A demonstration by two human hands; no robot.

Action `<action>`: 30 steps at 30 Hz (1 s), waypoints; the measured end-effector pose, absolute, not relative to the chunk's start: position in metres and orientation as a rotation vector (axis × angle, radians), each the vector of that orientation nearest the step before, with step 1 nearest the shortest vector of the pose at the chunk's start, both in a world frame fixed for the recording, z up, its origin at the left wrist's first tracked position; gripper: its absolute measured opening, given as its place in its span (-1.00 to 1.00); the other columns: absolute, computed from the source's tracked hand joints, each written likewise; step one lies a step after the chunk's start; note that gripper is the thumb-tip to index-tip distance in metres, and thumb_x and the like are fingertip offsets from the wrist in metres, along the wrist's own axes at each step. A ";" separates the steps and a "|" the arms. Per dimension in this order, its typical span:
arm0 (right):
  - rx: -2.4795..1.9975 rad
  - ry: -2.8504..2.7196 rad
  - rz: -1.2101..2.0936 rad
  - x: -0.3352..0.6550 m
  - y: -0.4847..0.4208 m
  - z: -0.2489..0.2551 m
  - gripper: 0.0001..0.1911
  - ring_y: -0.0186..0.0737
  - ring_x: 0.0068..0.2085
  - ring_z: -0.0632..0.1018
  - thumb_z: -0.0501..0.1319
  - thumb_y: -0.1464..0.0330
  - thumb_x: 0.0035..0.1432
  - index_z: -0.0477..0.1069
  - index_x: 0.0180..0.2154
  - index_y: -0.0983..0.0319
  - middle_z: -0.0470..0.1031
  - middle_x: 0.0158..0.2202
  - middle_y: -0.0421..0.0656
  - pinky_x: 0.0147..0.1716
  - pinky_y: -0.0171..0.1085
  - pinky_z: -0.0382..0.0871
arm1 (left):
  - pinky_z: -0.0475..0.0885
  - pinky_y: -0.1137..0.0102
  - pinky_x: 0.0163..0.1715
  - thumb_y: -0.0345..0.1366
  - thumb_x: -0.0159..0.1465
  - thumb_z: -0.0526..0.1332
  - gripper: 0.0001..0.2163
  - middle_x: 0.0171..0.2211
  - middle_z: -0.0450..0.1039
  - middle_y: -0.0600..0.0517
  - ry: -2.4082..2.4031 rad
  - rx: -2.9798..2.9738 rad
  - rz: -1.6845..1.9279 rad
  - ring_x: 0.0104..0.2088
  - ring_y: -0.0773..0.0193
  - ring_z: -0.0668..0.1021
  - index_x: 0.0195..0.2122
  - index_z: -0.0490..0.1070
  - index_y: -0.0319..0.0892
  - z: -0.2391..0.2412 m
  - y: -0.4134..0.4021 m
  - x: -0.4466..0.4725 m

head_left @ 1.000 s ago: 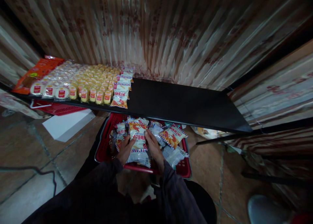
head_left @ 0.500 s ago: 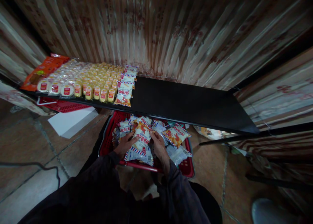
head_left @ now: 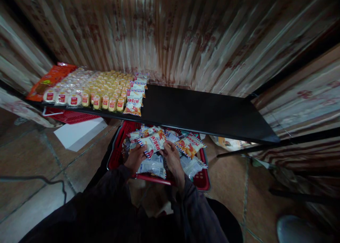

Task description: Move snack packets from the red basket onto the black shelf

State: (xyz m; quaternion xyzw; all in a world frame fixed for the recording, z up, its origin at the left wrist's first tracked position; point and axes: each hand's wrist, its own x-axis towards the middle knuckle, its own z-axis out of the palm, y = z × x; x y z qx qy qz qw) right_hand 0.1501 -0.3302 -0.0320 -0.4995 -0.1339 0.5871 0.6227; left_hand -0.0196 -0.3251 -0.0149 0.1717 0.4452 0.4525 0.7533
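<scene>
Between my hands is a snack packet (head_left: 154, 143), white and orange with red lettering and striped ends, held over the basket. My left hand (head_left: 136, 158) grips its lower left end, and my right hand (head_left: 171, 157) pinches its right end. Below lies a red plastic basket (head_left: 204, 181) filled with more packets of the same kind; one loose packet (head_left: 190, 145) rests at its right side. On the black shelf (head_left: 202, 112) beyond, a row of matching packets (head_left: 133, 102) runs front to back, beside yellow wrapped cakes (head_left: 105, 102).
White round wrapped cakes (head_left: 74, 100) and an orange bag (head_left: 50, 82) fill the shelf's left end. Under it are another red basket (head_left: 75, 116) and a white box (head_left: 79, 133). A pleated curtain (head_left: 159, 34) hangs behind. A dark cable (head_left: 37, 179) crosses the tiled floor at left.
The packet in my hands has turned from upright to nearly sideways. My left hand has shifted onto its lower left end. The view has tilted slightly.
</scene>
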 end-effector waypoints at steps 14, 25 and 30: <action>-1.190 -0.336 1.362 0.155 -0.335 -0.035 -0.63 -0.27 -0.35 0.55 0.43 0.10 -0.20 0.43 -0.41 0.17 0.54 -0.40 -0.24 -0.33 -0.27 0.54 | 0.38 0.16 0.08 -0.34 -0.01 0.35 -0.82 -0.33 0.49 0.05 0.860 0.504 0.982 -0.04 0.09 0.52 -0.37 0.42 -0.15 -0.010 -0.329 -0.022; -1.201 -0.385 1.357 0.158 -0.337 -0.041 -0.67 -0.32 -0.42 0.50 0.47 0.18 -0.27 0.40 -0.54 0.18 0.46 -0.49 -0.27 -0.37 -0.33 0.47 | 0.51 0.36 -0.33 -0.27 -0.03 0.32 -0.78 -0.56 0.33 0.18 1.254 0.632 1.050 -0.51 0.38 0.48 -0.53 0.25 -0.16 -0.009 -0.327 -0.023; -1.213 -0.444 1.384 0.161 -0.337 -0.039 -0.62 -0.33 -0.42 0.48 0.45 0.11 -0.30 0.37 -0.55 0.17 0.43 -0.50 -0.29 -0.32 -0.29 0.49 | 0.15 0.56 -0.73 -0.25 -0.02 0.28 -0.82 -0.68 0.24 0.24 1.328 0.746 1.014 -0.71 0.48 0.32 -0.53 0.27 -0.16 0.002 -0.319 -0.029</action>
